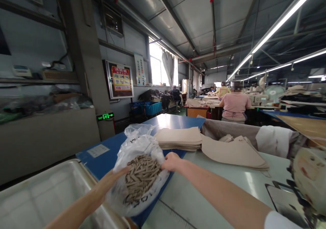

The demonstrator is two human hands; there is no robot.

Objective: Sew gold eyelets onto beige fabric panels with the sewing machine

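Note:
A clear plastic bag (137,147) full of several small tan strips (141,176) lies on the blue table edge (175,122). My left hand (115,176) grips the bag's left side, fingers closed on the plastic. My right hand (171,161) pinches the bag's right edge, holding it apart. Just behind the bag sits a stack of beige cut fabric pieces (179,138), and a second beige stack (233,152) lies to its right on the pale green tabletop (203,188).
A pale plastic bin (43,191) stands at lower left. A sewing machine (309,179) is at the right edge. A fabric-lined bin with white cloth (273,139) sits behind the stacks. A person in a pink top (235,105) sits farther back among other workstations.

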